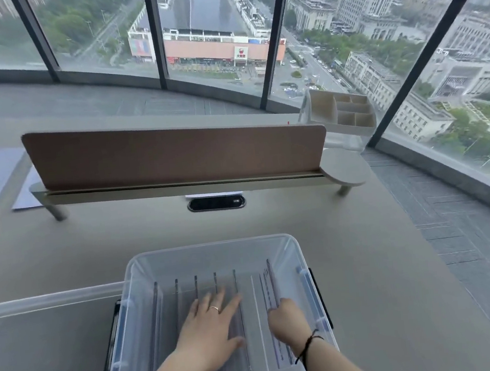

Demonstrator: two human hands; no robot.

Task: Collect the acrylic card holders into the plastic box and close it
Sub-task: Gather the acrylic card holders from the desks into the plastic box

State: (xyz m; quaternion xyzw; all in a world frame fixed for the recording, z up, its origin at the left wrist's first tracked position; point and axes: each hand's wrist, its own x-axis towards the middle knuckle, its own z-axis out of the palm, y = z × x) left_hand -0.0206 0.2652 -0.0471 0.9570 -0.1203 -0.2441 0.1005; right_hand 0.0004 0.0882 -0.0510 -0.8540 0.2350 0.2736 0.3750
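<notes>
At lower centre, upright acrylic card holders (217, 303) in the plastic box (211, 249) are pressed by the spread left hand (212, 333); the curled right hand (286, 321) pinches the rightmost, long axes running away; lid (42, 342) lies nearer the left.

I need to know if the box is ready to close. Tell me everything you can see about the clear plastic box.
The clear plastic box is a translucent rectangular tub with rounded corners, standing open and upright on the grey desk. Dark latch handles sit on its two short sides. Inside, acrylic card holders lie in rows along the bottom. The left hand rests flat, fingers spread, on them; the right hand is curled around those nearer the right wall. The lid lies beside the box on its left, not yet on.
</notes>
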